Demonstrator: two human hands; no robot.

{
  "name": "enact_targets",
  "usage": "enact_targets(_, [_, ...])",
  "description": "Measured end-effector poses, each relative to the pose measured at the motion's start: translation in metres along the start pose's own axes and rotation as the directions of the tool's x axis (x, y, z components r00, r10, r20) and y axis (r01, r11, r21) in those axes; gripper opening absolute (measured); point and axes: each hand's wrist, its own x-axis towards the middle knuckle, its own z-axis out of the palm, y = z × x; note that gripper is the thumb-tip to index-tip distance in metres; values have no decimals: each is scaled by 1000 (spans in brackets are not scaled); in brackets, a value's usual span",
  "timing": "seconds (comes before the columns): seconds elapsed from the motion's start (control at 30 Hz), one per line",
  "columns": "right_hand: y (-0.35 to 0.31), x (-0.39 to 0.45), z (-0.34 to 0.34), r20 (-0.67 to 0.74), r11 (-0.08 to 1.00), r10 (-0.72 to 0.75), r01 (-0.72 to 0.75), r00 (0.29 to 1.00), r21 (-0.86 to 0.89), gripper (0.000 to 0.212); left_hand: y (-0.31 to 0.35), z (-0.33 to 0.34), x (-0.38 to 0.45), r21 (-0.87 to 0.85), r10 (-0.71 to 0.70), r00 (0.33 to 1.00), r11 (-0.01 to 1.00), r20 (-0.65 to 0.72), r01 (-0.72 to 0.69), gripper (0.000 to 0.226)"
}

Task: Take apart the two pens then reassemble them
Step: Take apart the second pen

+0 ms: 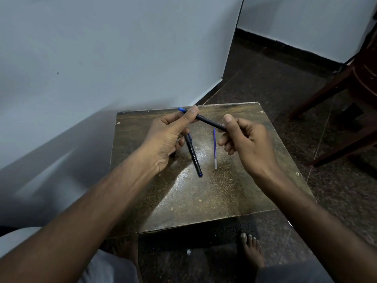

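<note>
Here I pinch the black pen barrel point(206, 120) at both ends above the small table point(234, 197): my left hand point(165, 139) near its blue end, my right hand point(244, 137) on the other, thumbs curled over so I can pull it apart, I judge. Below the barrel the second pen point(193, 158) lies whole; just beside it a loose refill point(215, 149) rests.

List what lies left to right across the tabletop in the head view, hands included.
Left hand pinching the held pen → black pen lying on the table → blue refill lying on its own → right hand gripping the held pen's other end.
</note>
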Motion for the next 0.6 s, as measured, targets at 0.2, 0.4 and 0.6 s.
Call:
enact_targets(0.2, [1, 0, -1, -1, 999, -45, 45, 999, -31, 28, 0, -1, 1, 1, 8, 1000, 1000, -8, -8, 37])
enact_targets(0.4, [1, 1, -2, 21, 998, -40, 41, 999, -58, 16, -1, -1, 2, 21, 19, 999, 1000, -28, -18, 38])
enact_targets(0.6, [0, 0, -3, 3, 995, -44, 44, 999, -89, 21, -4, -2, 4, 41, 27, 1000, 999, -10, -27, 41])
